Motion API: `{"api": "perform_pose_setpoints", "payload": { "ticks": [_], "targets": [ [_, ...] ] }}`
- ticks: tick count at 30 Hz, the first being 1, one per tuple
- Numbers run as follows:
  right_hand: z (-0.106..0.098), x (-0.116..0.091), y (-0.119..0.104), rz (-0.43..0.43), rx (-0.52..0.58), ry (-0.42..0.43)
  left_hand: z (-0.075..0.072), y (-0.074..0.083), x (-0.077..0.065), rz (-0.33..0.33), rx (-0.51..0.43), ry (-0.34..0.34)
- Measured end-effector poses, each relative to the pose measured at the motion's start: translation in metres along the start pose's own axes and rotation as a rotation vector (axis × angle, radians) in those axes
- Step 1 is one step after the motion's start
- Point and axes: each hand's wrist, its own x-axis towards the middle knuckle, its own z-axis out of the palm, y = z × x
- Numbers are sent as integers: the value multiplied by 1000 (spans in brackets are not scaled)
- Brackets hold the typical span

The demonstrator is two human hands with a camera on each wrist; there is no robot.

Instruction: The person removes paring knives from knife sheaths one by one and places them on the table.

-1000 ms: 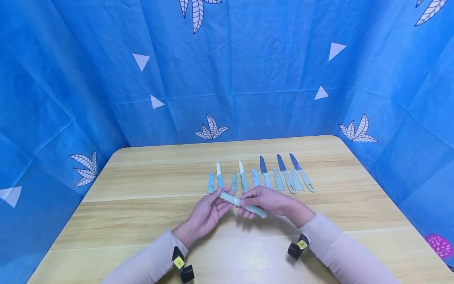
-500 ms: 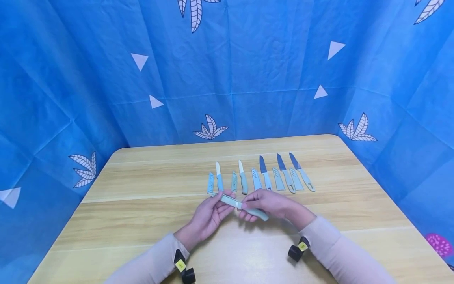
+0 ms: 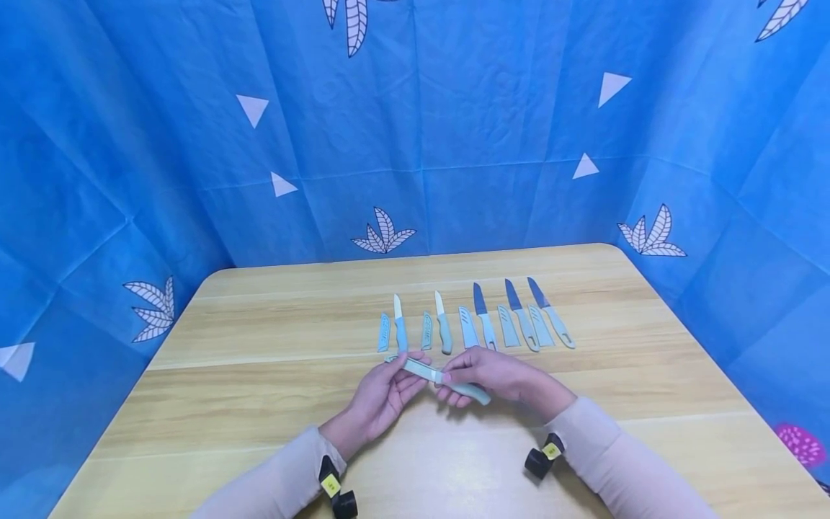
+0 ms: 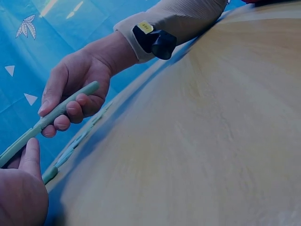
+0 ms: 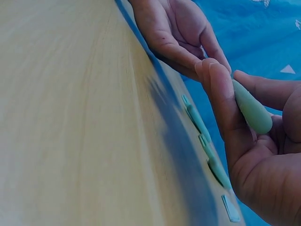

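My left hand (image 3: pixel 379 400) pinches a pale green knife sheath (image 3: pixel 420 369) between thumb and fingers, palm turned up. The blade of a pale green-handled knife sits in it; a short light stretch shows where sheath and handle meet. My right hand (image 3: pixel 496 371) grips the knife handle (image 3: pixel 475 393), with thumb on top and fingers curled beneath. Knife and sheath form one slanted line, held above the table. In the right wrist view the butt of the handle (image 5: pixel 254 110) points toward the camera, and the left hand (image 5: pixel 181 30) is behind it.
Beyond my hands on the wooden table (image 3: pixel 259 404) lies a row of bare knives and sheaths: two small light-bladed knives, one a blue-handled knife (image 3: pixel 400 328), with small sheaths, and several dark-bladed knives, such as one at far right (image 3: pixel 551 313), with slotted sheaths (image 3: pixel 468 328). A blue curtain (image 3: pixel 415 130) surrounds the table.
Both hands have come slightly lower in the head view, toward the body, carrying the knife and sheath along. Their grips look the same throughout.
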Motion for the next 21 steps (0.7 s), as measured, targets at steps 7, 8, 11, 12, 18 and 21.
{"api": "perform_pose_setpoints", "payload": {
  "ticks": [7,8,11,12,18,21],
  "targets": [
    [-1,-1,1,2,-4,-5,1,-1,0,-9,-26,33],
    [-1,-1,1,5,-3,-5,1,-1,0,-9,-25,35],
    [-1,-1,2,5,-4,-1,2,-1,-1,-5,-22,38],
    [-1,-1,2,8,-3,-2,2,-1,-1,-5,-21,39],
    [-4,-3,2,11,-11,-2,1,-2,-1,13,-20,48],
    [-5,-4,3,-1,-11,-11,0,-2,-1,18,-28,56]
  ]
}}
